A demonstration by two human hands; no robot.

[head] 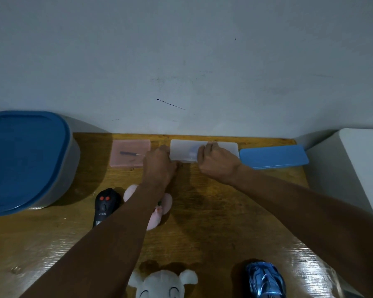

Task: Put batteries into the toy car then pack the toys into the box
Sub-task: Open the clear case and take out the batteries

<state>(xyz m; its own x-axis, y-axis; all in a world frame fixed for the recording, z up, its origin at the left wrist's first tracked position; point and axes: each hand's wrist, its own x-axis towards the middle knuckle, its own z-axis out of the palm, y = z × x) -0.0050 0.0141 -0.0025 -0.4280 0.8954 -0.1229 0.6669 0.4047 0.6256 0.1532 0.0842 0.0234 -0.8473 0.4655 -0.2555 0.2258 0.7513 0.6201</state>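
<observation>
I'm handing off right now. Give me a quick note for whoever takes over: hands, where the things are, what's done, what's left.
Left hand grips the left end of the white translucent case; right hand curls over its front edge. Case looks closed; contents blurred.
Blue toy car sits at the near edge, no hand on it. Remote, pink plush and white plush lie loose on the table. Blue-lidded box at far left, lid on.
Done: nothing visible. Left: batteries into car, pack toys.

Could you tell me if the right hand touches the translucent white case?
Touching: in the head view, the right hand grips the translucent white case.
</observation>
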